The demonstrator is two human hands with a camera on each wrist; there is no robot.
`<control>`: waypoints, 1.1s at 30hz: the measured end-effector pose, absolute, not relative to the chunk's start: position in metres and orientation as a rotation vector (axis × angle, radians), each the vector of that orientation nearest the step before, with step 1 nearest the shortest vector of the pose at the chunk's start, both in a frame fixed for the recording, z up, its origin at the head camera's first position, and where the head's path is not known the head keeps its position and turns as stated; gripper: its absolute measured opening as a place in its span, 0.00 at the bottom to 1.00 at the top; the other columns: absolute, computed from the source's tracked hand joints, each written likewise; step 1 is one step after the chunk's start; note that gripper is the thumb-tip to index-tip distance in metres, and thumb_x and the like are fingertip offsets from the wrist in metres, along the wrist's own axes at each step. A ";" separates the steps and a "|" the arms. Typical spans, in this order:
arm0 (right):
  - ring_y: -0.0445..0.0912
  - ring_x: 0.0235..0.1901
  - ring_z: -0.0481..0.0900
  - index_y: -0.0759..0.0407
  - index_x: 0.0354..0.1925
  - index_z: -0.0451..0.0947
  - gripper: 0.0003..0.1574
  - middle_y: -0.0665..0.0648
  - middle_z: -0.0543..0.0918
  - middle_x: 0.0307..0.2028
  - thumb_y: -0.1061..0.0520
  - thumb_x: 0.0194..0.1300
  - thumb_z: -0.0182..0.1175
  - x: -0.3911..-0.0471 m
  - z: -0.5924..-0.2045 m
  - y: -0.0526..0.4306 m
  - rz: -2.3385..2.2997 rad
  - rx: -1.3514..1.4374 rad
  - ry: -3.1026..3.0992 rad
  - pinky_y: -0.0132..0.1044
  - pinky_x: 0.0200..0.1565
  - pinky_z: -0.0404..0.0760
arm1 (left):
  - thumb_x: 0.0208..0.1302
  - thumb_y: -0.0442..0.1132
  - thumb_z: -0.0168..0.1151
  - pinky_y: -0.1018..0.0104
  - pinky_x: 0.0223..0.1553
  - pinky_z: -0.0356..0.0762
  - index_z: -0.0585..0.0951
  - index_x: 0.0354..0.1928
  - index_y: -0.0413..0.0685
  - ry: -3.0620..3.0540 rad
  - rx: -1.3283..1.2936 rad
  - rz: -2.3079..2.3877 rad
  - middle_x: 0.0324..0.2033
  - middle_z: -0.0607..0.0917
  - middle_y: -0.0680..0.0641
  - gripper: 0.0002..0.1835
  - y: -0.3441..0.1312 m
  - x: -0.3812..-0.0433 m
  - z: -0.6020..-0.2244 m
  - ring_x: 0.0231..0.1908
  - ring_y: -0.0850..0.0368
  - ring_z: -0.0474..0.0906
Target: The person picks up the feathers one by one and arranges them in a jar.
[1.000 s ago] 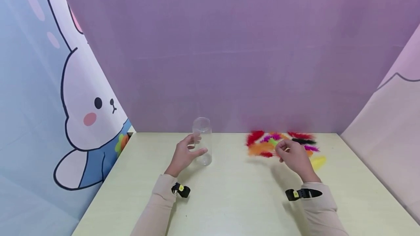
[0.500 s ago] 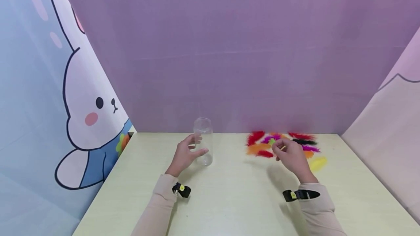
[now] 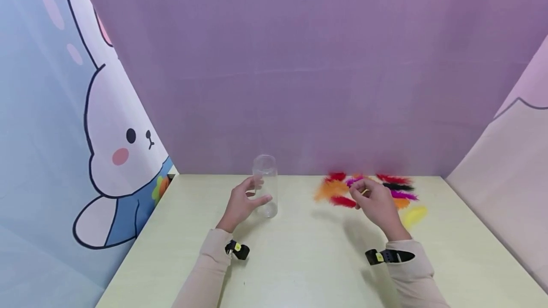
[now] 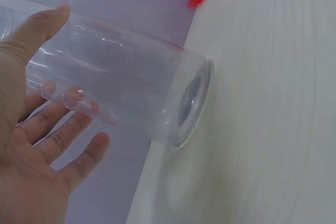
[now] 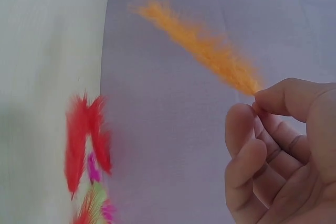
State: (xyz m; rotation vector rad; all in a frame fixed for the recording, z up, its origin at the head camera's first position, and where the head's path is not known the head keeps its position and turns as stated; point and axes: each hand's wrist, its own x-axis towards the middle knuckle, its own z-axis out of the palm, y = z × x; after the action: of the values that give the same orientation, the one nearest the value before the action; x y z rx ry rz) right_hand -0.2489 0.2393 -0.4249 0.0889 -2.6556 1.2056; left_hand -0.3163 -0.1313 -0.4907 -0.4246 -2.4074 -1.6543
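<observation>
My left hand (image 3: 241,203) holds a clear plastic jar (image 4: 121,77), thumb on the near side and fingers around the far side. The jar (image 3: 269,189) stands upright with its base on the table. Between thumb and index fingertip, my right hand (image 3: 374,203) pinches an orange feather (image 5: 205,48) by its quill end. The feather (image 3: 328,190) points left, raised over the table. Below and beside that hand lie red feathers (image 5: 77,148), a black feather (image 3: 398,187) and a yellow feather (image 3: 414,215).
More feathers, among them a magenta feather (image 3: 404,195) and a green feather (image 5: 98,192), lie near the back edge of the pale table (image 3: 299,260). A purple cloth (image 3: 299,70) rises behind it. A rabbit-print cloth (image 3: 120,132) hangs at the left.
My right hand has shifted slightly left, and the orange feather has come up off the pile with it. The left hand and the jar have stayed in place.
</observation>
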 end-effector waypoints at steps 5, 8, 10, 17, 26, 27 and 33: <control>0.48 0.26 0.80 0.57 0.44 0.81 0.11 0.57 0.84 0.31 0.51 0.73 0.63 -0.249 -0.422 0.235 1.199 0.101 -2.641 0.38 0.31 0.80 | 0.53 0.47 0.81 0.45 0.63 0.79 0.77 0.66 0.51 -2.408 -0.441 -1.652 0.56 0.86 0.46 0.37 -0.131 -0.316 -0.491 0.60 0.47 0.80; 0.48 0.26 0.81 0.57 0.44 0.82 0.13 0.58 0.85 0.34 0.49 0.73 0.63 -0.250 -0.420 0.232 1.200 0.121 -2.628 0.37 0.31 0.81 | 0.54 0.48 0.80 0.47 0.63 0.80 0.77 0.66 0.51 -2.415 -0.447 -1.638 0.57 0.86 0.44 0.37 -0.131 -0.317 -0.491 0.61 0.46 0.80; 0.49 0.26 0.81 0.56 0.43 0.83 0.15 0.58 0.86 0.34 0.46 0.73 0.63 -0.252 -0.418 0.230 1.204 0.127 -2.618 0.37 0.30 0.81 | 0.55 0.49 0.80 0.48 0.63 0.80 0.77 0.66 0.53 -2.425 -0.446 -1.629 0.57 0.85 0.45 0.36 -0.131 -0.317 -0.491 0.61 0.46 0.80; 0.49 0.25 0.79 0.55 0.41 0.83 0.13 0.56 0.85 0.31 0.47 0.73 0.63 -0.254 -0.411 0.222 1.166 0.183 -2.580 0.37 0.24 0.80 | 0.55 0.45 0.80 0.45 0.62 0.80 0.78 0.65 0.52 -2.394 -0.440 -1.661 0.56 0.86 0.45 0.35 -0.130 -0.317 -0.490 0.60 0.43 0.80; 0.53 0.27 0.84 0.56 0.42 0.82 0.11 0.57 0.86 0.29 0.50 0.73 0.62 -0.257 -0.397 0.212 1.160 0.261 -2.518 0.38 0.20 0.78 | 0.54 0.49 0.80 0.48 0.61 0.81 0.77 0.66 0.49 -2.406 -0.458 -1.638 0.58 0.85 0.40 0.38 -0.131 -0.318 -0.490 0.59 0.48 0.81; 0.52 0.26 0.84 0.55 0.42 0.82 0.10 0.57 0.86 0.29 0.50 0.73 0.62 -0.258 -0.396 0.211 1.156 0.269 -2.510 0.38 0.20 0.78 | 0.55 0.49 0.80 0.49 0.61 0.81 0.77 0.66 0.49 -2.407 -0.456 -1.634 0.58 0.85 0.40 0.38 -0.131 -0.318 -0.490 0.59 0.49 0.81; 0.45 0.25 0.84 0.53 0.42 0.82 0.08 0.56 0.87 0.30 0.50 0.73 0.63 -0.260 -0.386 0.204 1.156 0.300 -2.491 0.37 0.20 0.78 | 0.54 0.49 0.80 0.53 0.60 0.82 0.78 0.65 0.55 -2.413 -0.429 -1.610 0.56 0.87 0.48 0.36 -0.131 -0.317 -0.491 0.58 0.51 0.82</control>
State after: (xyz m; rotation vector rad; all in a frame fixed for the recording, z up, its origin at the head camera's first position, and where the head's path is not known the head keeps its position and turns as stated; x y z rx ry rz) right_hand -0.2601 0.2043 -0.3864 0.3000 -2.4907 1.1565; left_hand -0.3174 -0.1307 -0.4906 -0.4285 -2.4132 -1.6097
